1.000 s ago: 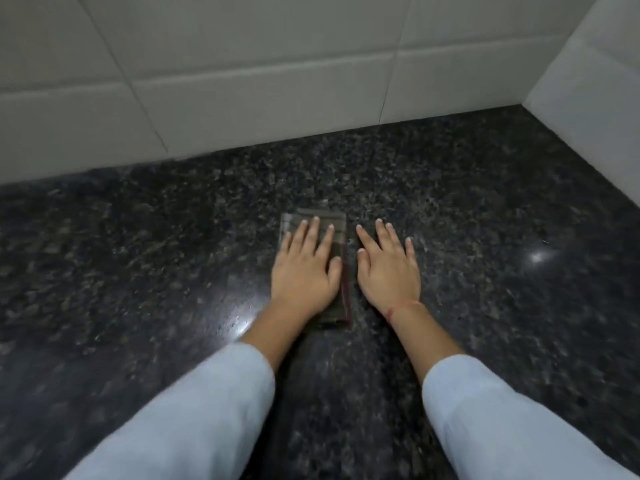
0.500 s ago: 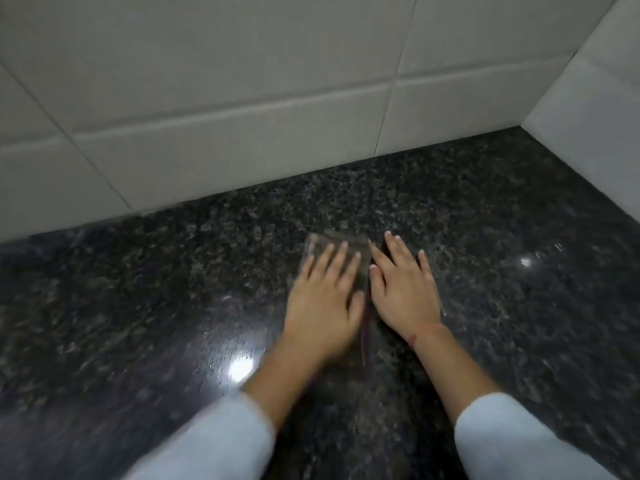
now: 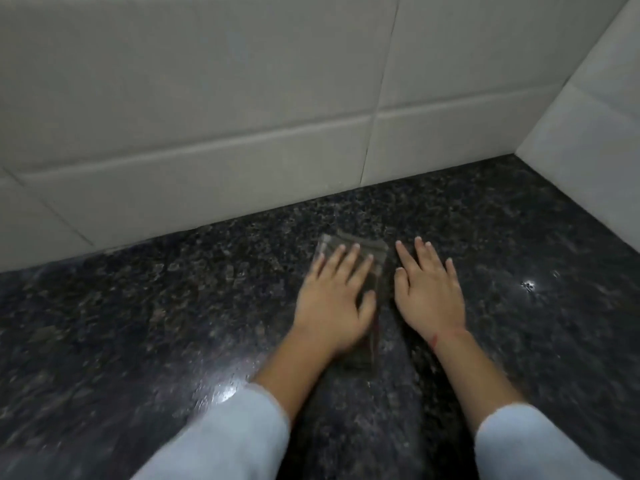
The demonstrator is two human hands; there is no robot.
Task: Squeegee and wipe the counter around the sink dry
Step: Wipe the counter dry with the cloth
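I am seeing white wall tiles (image 3: 242, 109) closing in behind and to the right of the dark speckled counter (image 3: 138, 306). My left hand (image 3: 334, 299) is lying flat, fingers spread, pressing a dark folded cloth (image 3: 375, 268) near the corner. My right hand (image 3: 431, 289) is resting open on bare stone just beside it. The cloth is mostly covered and blurring into the counter.

no readable text, label or number anywhere.
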